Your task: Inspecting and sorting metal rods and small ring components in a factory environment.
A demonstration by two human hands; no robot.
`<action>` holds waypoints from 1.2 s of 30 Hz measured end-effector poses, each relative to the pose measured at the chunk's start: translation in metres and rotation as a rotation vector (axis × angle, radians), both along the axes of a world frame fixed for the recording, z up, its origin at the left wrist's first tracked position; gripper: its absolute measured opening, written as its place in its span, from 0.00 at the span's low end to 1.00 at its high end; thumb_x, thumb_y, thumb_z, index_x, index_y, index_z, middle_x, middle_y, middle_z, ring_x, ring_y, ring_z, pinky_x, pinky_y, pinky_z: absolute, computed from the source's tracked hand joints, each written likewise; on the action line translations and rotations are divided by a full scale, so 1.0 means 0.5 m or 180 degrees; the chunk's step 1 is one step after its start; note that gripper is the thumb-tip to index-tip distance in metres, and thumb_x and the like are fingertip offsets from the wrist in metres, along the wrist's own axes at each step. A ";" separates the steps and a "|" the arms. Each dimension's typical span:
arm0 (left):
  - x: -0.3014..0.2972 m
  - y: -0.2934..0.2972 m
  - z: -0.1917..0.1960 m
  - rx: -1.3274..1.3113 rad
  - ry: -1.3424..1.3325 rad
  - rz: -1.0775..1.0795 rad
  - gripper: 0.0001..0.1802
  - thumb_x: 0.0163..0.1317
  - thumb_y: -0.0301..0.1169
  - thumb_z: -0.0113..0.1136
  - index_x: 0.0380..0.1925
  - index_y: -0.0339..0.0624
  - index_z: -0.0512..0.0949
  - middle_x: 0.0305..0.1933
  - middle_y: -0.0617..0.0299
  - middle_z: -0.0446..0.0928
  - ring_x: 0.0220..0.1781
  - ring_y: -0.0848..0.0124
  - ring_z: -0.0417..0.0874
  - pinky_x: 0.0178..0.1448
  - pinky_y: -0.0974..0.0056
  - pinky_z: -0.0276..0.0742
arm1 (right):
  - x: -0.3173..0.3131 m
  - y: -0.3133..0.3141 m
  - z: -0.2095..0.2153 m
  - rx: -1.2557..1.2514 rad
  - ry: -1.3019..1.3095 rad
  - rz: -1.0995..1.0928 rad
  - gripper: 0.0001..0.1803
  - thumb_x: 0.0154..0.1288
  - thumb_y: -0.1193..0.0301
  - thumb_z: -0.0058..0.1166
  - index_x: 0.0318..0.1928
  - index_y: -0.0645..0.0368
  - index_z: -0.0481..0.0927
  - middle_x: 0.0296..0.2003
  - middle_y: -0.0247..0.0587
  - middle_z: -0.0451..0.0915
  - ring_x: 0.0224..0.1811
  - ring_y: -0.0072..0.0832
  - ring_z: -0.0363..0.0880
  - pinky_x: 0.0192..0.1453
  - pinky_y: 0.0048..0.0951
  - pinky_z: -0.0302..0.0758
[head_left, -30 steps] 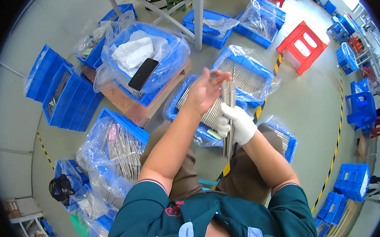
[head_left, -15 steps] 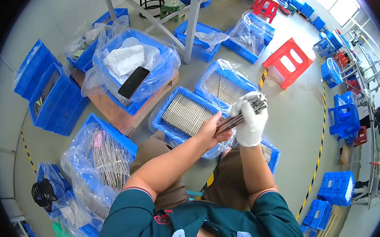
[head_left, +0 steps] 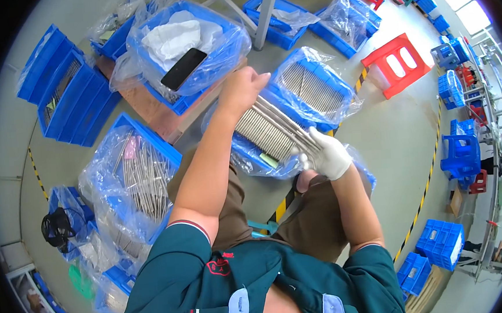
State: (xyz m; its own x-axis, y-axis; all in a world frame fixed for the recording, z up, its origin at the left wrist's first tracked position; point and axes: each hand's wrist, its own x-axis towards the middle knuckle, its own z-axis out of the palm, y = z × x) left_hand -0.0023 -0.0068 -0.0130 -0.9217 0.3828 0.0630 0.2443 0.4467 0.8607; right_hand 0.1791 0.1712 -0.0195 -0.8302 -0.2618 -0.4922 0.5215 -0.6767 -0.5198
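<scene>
A few thin metal rods (head_left: 286,121) stretch between my hands, slanting over a blue crate (head_left: 245,161) lined with clear plastic. Rows of similar rods (head_left: 261,133) fill that crate side by side. My left hand (head_left: 242,92), bare, is closed at the rods' far-left end, thumb sticking out to the right. Around their near-right end my right hand (head_left: 329,155), in a white glove, has its fingers curled underneath and its thumb on top. A pale green slip (head_left: 269,160) lies at the crate's near end.
Just beyond stands another lined crate of rods (head_left: 310,91). On the left, a crate (head_left: 174,153) holds loose long rods. A black phone (head_left: 184,68) rests on a plastic-covered crate with white cloth (head_left: 172,40). A red stool (head_left: 397,65) stands at the right.
My hands have moved apart, the left going up and left, the right lower. The bundle, earlier gripped close together, now lies stretched over the crate. The view has shifted slightly.
</scene>
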 end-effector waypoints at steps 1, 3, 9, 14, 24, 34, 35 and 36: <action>-0.007 -0.008 0.002 -0.0050 0.0025 -0.0120 0.23 0.55 0.47 0.58 0.27 0.32 0.78 0.29 0.45 0.80 0.35 0.54 0.81 0.41 0.56 0.73 | 0.002 -0.011 0.002 0.0186 0.0376 0.0504 0.29 0.69 0.53 0.39 0.49 0.70 0.71 0.35 0.51 0.78 0.25 0.35 0.79 0.27 0.29 0.78; -0.005 -0.017 0.010 -0.0023 -0.0135 -0.0292 0.24 0.55 0.48 0.58 0.28 0.32 0.79 0.29 0.46 0.80 0.34 0.56 0.81 0.41 0.57 0.73 | 0.022 -0.036 0.012 0.0308 0.0449 0.0777 0.30 0.68 0.50 0.39 0.45 0.69 0.73 0.25 0.46 0.77 0.14 0.28 0.73 0.17 0.25 0.71; 0.008 0.000 0.024 0.0603 -0.0541 -0.0938 0.21 0.57 0.46 0.60 0.28 0.34 0.77 0.22 0.61 0.74 0.25 0.74 0.73 0.31 0.66 0.70 | 0.038 -0.106 -0.031 -0.1731 0.0616 0.0930 0.28 0.62 0.52 0.47 0.48 0.68 0.70 0.28 0.53 0.76 0.29 0.43 0.79 0.34 0.45 0.77; 0.034 0.010 0.054 0.0579 -0.0394 -0.0924 0.20 0.60 0.45 0.56 0.28 0.36 0.76 0.20 0.63 0.74 0.23 0.75 0.74 0.30 0.66 0.69 | 0.024 -0.142 -0.036 -0.1826 0.0258 0.1173 0.11 0.68 0.62 0.48 0.41 0.55 0.69 0.19 0.25 0.61 0.16 0.15 0.54 0.20 0.19 0.56; 0.004 -0.008 0.033 0.2496 -0.0676 0.0747 0.20 0.68 0.46 0.45 0.32 0.40 0.71 0.26 0.58 0.80 0.28 0.74 0.80 0.31 0.70 0.71 | -0.002 -0.100 0.028 0.2445 0.0287 -0.0285 0.17 0.66 0.58 0.47 0.28 0.59 0.72 0.16 0.29 0.67 0.15 0.17 0.61 0.20 0.20 0.58; 0.055 0.004 0.025 0.2805 -0.1674 -0.0125 0.20 0.66 0.51 0.46 0.34 0.44 0.71 0.24 0.63 0.77 0.26 0.74 0.77 0.31 0.70 0.69 | -0.004 -0.032 0.077 0.2487 0.0868 -0.1565 0.10 0.63 0.67 0.51 0.31 0.61 0.73 0.16 0.30 0.69 0.14 0.15 0.60 0.17 0.17 0.53; 0.059 0.008 0.029 0.2887 -0.1793 -0.0207 0.20 0.66 0.51 0.47 0.34 0.44 0.71 0.24 0.63 0.77 0.26 0.74 0.77 0.31 0.70 0.69 | -0.006 -0.026 0.075 0.2400 0.0817 -0.1526 0.09 0.62 0.67 0.52 0.30 0.60 0.73 0.16 0.31 0.69 0.13 0.15 0.60 0.17 0.18 0.53; 0.057 0.006 0.028 0.2996 -0.1883 -0.0363 0.21 0.65 0.52 0.48 0.36 0.44 0.72 0.29 0.61 0.79 0.29 0.72 0.79 0.33 0.68 0.71 | -0.007 -0.028 0.081 0.2309 0.0811 -0.1482 0.08 0.61 0.68 0.53 0.29 0.59 0.72 0.15 0.31 0.69 0.13 0.15 0.60 0.17 0.18 0.54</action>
